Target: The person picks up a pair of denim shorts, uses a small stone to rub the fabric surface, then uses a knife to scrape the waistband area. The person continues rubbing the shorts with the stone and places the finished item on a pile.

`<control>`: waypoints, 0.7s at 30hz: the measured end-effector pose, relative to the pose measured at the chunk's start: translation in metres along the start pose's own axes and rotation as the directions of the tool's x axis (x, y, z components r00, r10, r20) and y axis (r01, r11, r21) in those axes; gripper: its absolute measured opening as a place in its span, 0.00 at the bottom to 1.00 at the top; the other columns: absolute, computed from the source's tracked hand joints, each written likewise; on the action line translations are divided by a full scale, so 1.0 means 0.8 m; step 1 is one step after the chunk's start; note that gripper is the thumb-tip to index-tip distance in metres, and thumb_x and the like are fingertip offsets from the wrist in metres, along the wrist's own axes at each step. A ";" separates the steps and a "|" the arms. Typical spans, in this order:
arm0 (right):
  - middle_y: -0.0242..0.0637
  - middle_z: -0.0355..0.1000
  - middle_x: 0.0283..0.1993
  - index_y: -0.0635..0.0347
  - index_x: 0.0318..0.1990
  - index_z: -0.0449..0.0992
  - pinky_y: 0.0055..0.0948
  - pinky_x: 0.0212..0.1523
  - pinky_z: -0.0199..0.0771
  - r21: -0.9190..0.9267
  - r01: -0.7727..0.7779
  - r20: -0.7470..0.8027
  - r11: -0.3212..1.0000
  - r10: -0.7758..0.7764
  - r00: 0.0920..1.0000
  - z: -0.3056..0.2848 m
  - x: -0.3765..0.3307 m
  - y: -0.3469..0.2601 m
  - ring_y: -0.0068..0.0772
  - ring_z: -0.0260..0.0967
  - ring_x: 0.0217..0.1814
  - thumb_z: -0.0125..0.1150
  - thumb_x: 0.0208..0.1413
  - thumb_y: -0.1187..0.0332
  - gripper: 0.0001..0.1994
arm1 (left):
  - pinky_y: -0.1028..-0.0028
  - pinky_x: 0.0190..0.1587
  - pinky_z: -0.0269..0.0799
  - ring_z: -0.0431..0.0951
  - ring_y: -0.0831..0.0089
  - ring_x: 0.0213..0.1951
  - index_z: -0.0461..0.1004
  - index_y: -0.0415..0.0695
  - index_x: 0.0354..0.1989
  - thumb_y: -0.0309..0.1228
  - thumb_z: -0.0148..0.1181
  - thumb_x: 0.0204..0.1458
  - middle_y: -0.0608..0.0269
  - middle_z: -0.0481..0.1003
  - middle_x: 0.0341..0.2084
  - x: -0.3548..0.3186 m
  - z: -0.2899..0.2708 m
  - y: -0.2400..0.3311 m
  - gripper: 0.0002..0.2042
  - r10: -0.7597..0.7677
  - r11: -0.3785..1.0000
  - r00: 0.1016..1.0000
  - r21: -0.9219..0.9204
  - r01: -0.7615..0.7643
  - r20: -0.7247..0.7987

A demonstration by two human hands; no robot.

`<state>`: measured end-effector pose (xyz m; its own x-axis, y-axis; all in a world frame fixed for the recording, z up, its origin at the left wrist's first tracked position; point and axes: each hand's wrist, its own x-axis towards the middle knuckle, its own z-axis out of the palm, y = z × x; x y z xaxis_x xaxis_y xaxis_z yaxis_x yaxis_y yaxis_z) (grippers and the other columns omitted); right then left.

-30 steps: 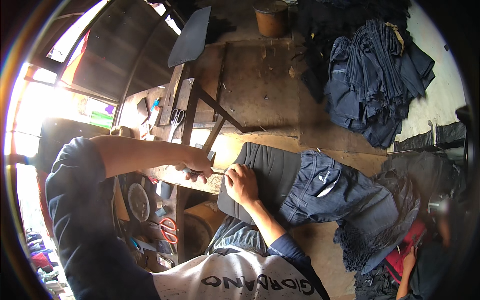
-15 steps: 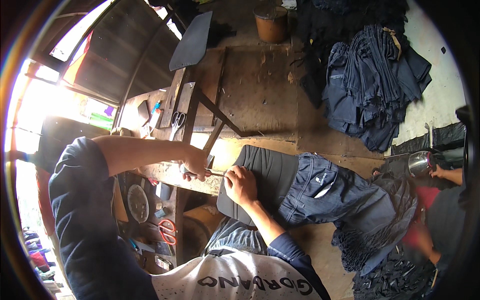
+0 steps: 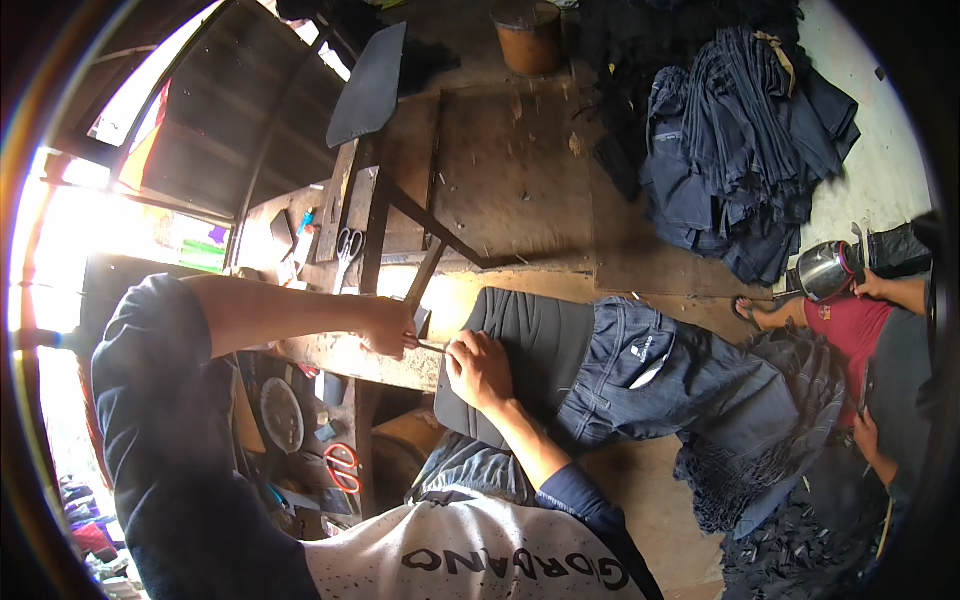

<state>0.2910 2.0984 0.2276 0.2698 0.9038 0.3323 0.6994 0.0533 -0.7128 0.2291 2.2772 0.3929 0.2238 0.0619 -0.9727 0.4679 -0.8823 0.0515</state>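
Observation:
My left hand (image 3: 385,328) is closed round the handle of a thin metal-shafted tool (image 3: 430,346), whose exact kind I cannot make out. The shaft points right, to the curled fingertips of my right hand (image 3: 480,368). That hand rests closed on the near left part of a dark padded board (image 3: 550,335); what its fingertips pinch is hidden. Dark blue denim trousers (image 3: 640,385) are drawn over the board's right end, waistband toward my hands. Their lower part trails right, with rough, frayed-looking dark cloth (image 3: 715,475) beside it.
Scissors (image 3: 347,248) and red-handled scissors (image 3: 342,467) lie on the left. Ahead stands a frame with a grey board (image 3: 368,85). A pile of folded dark trousers (image 3: 740,150) lies far right. At right, another person's hand (image 3: 880,287) holds a dark shiny rounded object (image 3: 825,272).
My left hand has turned over around the tool, and its back now faces up. My right hand stays almost still. The other person's rounded object has moved away from me, and a sandalled foot shows.

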 end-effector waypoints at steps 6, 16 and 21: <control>0.30 0.70 0.39 0.53 0.32 0.75 0.40 0.42 0.69 -0.013 -0.010 -0.008 1.000 0.010 1.000 0.003 0.000 0.001 0.37 0.70 0.42 0.64 0.53 0.69 0.03 | 0.68 0.25 0.74 0.80 0.72 0.28 0.79 0.47 0.42 0.29 0.58 0.50 0.63 0.80 0.29 0.012 0.017 -0.005 0.11 -0.163 0.940 0.986 -0.298 0.167 0.039; 0.30 0.71 0.39 0.53 0.31 0.74 0.40 0.42 0.70 -0.006 0.004 -0.012 1.000 -0.004 1.000 0.004 0.000 0.001 0.38 0.70 0.41 0.64 0.53 0.69 0.04 | 0.67 0.24 0.75 0.82 0.69 0.28 0.77 0.44 0.40 0.30 0.62 0.52 0.58 0.81 0.34 -0.008 0.015 0.005 0.09 -0.016 0.976 1.000 -0.219 0.015 -0.005; 0.31 0.71 0.39 0.53 0.31 0.73 0.41 0.42 0.70 -0.021 -0.011 -0.022 1.000 0.010 1.000 0.005 0.000 0.001 0.38 0.70 0.42 0.65 0.52 0.70 0.04 | 0.69 0.21 0.72 0.78 0.71 0.24 0.76 0.47 0.31 0.28 0.57 0.51 0.61 0.77 0.24 0.017 0.029 -0.011 0.02 -0.024 0.866 0.996 -0.495 0.065 0.090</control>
<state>0.2892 2.1003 0.2246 0.2915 0.8946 0.3387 0.7101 0.0349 -0.7032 0.2082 2.2751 0.3736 0.1346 0.0403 -0.9901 0.8432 -0.5295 0.0930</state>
